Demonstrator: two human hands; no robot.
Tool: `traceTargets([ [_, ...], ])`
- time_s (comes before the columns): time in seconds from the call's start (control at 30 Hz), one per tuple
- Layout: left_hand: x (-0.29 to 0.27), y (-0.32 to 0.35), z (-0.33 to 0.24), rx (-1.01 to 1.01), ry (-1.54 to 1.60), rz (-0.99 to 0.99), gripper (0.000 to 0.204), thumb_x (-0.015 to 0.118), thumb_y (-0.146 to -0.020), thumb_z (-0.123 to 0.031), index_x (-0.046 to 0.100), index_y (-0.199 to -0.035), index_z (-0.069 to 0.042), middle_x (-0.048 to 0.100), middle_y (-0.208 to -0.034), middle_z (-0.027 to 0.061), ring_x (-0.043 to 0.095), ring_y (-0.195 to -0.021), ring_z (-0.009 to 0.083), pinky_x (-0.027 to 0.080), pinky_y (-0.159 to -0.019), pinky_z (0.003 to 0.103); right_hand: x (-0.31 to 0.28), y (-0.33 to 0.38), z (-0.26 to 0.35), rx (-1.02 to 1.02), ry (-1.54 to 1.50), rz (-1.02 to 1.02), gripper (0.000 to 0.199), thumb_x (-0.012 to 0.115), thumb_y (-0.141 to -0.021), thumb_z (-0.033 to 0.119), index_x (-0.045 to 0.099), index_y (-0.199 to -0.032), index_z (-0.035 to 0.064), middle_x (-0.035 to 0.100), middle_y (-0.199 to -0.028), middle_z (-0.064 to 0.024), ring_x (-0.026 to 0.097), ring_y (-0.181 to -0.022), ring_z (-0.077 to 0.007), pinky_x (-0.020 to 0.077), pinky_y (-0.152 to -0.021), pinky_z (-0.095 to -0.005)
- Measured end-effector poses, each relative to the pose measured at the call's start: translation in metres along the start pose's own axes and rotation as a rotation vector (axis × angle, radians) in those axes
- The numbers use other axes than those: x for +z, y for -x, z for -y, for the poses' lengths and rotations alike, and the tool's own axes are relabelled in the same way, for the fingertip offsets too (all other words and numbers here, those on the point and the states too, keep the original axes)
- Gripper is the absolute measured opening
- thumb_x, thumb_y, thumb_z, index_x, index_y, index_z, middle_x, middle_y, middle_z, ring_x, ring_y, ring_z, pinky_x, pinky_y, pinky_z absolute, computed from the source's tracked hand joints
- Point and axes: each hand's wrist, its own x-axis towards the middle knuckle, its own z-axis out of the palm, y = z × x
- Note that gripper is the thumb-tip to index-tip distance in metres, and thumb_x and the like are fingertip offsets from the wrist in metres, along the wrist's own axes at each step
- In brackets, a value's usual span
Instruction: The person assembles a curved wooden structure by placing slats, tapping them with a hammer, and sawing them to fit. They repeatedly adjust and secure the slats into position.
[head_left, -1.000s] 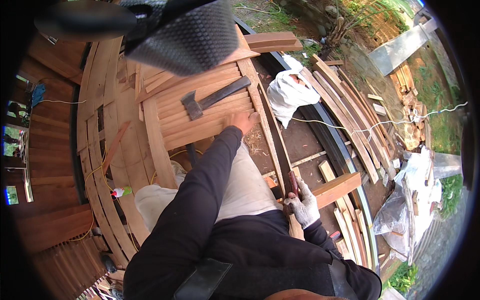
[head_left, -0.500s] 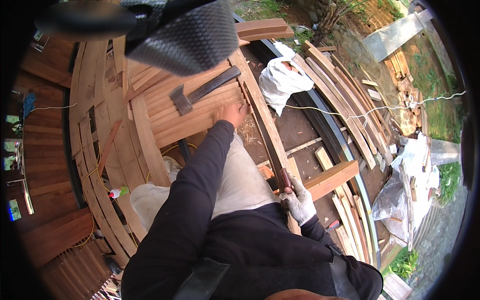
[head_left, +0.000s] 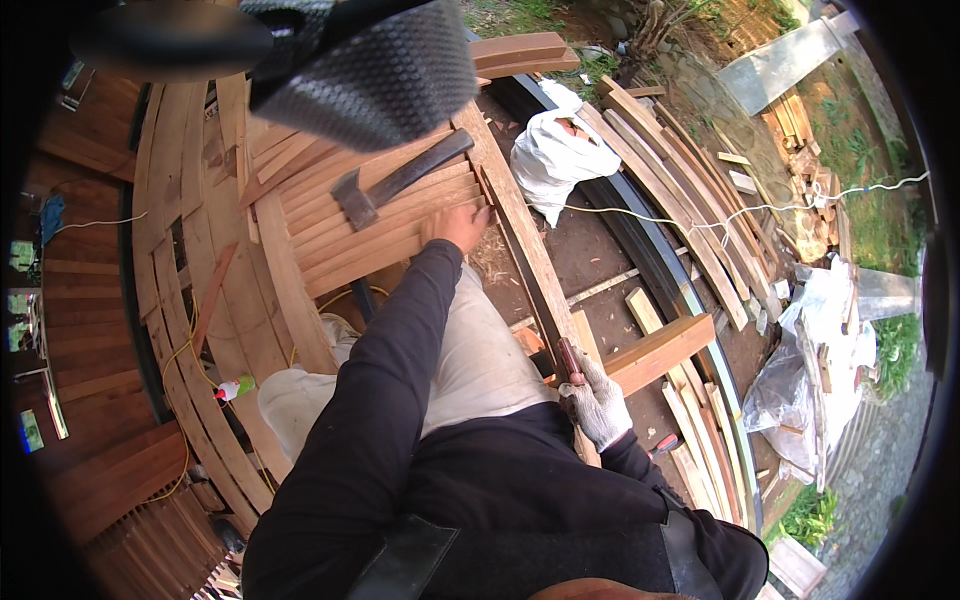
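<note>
My bare left hand [head_left: 458, 228] lies over the end of a wooden slat [head_left: 375, 248], the nearest of several in a row, with its fingers bent down beside a long wooden rail [head_left: 515, 225]. What its fingertips touch is partly hidden. A hatchet [head_left: 385, 188] with a dark handle rests across the slats, just beyond that hand. In a pale work glove, my right hand [head_left: 602, 410] is closed around a tool with a reddish-brown handle [head_left: 570, 357], held against the near part of the rail. The tool's working end cannot be made out.
Beyond the rail sits a white sack [head_left: 560, 160], beside a dark metal beam [head_left: 635, 225]. Stacked planks [head_left: 680, 200] and a wooden block [head_left: 660, 355] lie to the right. A red-handled tool [head_left: 663, 445] is near my right arm. A yellow cord [head_left: 180, 350] crosses the boards at left.
The whole view has shifted slightly to the left. Both hands keep nearly the same places on the slat and the rail, and the hatchet stays where it was.
</note>
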Motion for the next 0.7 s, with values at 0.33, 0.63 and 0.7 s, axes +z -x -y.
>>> traceTargets([
  [0.33,-0.002,0.005,-0.005,0.006,0.025,-0.019,0.046,0.057,-0.100,-0.055,0.078,-0.095,-0.015,0.075,-0.094,0.0214,0.072,-0.089,0.0455,0.055,-0.076,0.058,0.003,-0.004,-0.007,0.059,-0.026,-0.018,0.051,0.063,-0.104,0.014,0.053,-0.151,0.0001,0.071,-0.101,-0.0063,0.061,-0.084,-0.0068,0.0527,-0.077,-0.0259],
  [0.63,0.005,0.001,0.000,0.009,0.001,-0.033,0.047,0.057,-0.100,-0.056,0.077,-0.092,-0.014,0.075,-0.093,0.0211,0.072,-0.089,0.0450,0.054,-0.075,0.058,-0.003,0.007,-0.004,0.184,-0.120,0.041,0.049,0.058,-0.103,0.004,0.052,-0.152,-0.0024,0.069,-0.104,-0.0043,0.061,-0.086,-0.0080,0.0530,-0.080,-0.0241],
  [0.7,0.006,0.000,0.001,0.005,0.000,-0.038,0.047,0.057,-0.100,-0.056,0.077,-0.092,-0.014,0.075,-0.093,0.0209,0.072,-0.088,0.0451,0.054,-0.074,0.058,0.004,0.008,0.000,0.153,-0.171,0.021,0.050,0.058,-0.104,0.004,0.051,-0.153,-0.0021,0.070,-0.104,-0.0046,0.062,-0.089,-0.0083,0.0531,-0.082,-0.0242],
])
